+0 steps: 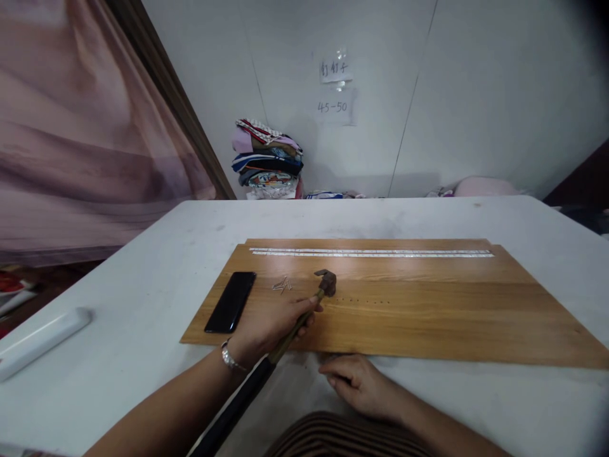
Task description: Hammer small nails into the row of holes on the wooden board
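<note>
My left hand (280, 324) is wrapped round the handle of a claw hammer (328, 283), close below the metal head. The head hangs over a wooden board (428, 279), and the dark grip runs down toward the bottom of the view. A row of small dark dots (366, 301), nail heads or holes, crosses the board right of the hammer. Left of it lies a small pile of loose nails (282, 285). By the board's near edge my right hand (359, 384) rests with curled fingers; whatever they may hold is hidden.
A black phone (230, 302) lies on the board's left end. Two white measuring strips (371, 253) run along its far side. On the white table (143, 285) sits a long white object (45, 339) at left. Folded clothes (268, 158) are stacked by the wall, beside a pink curtain (85, 127).
</note>
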Tool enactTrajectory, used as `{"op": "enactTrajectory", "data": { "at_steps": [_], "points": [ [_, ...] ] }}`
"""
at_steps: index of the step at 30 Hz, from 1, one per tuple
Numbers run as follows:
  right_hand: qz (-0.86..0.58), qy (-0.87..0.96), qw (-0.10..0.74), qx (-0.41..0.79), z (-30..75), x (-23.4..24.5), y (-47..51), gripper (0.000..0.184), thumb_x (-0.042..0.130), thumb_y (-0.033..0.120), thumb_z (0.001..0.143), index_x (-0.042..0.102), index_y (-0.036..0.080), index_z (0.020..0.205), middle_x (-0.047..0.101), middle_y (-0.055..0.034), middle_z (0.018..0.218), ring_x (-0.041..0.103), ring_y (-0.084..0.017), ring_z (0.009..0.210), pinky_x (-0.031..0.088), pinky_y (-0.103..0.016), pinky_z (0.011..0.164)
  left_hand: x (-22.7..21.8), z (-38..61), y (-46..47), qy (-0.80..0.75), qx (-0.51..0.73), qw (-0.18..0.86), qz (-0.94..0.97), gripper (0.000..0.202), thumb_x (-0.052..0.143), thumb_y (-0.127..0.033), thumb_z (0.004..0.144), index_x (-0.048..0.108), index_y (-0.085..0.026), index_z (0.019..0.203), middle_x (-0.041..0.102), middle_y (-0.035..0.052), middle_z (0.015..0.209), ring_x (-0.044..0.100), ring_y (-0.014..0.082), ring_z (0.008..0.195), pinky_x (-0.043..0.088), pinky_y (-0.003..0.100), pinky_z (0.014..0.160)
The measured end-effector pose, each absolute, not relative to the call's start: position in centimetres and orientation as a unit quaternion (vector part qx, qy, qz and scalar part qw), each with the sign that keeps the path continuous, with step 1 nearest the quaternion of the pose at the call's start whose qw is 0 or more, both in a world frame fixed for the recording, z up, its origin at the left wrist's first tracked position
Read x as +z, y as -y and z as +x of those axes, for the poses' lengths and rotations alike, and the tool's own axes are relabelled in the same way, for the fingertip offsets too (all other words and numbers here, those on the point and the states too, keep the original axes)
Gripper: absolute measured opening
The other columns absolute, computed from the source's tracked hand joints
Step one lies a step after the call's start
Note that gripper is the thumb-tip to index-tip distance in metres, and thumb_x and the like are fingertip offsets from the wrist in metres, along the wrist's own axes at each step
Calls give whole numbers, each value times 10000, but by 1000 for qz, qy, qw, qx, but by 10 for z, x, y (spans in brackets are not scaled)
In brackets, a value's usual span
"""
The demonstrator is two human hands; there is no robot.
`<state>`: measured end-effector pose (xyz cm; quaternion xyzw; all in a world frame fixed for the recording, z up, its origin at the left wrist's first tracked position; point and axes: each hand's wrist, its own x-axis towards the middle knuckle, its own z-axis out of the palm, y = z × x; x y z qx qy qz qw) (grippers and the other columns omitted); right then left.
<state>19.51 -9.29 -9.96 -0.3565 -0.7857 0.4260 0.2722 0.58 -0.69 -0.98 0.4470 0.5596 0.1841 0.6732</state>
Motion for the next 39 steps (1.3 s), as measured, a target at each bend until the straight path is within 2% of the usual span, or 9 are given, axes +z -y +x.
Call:
{"op": "enactTrajectory", "data": {
  "at_steps": [39],
  "points": [
    [-355,793,266,419,194,-106,93,309,476,137,848,702,168,1057,745,-69,914,687,-175,820,510,-240,744,-8,6,8,-561,183,684,430,512,567,-585,746,595,-130,979,488,-46,625,402,53,458,275,194,422]
  ]
}}
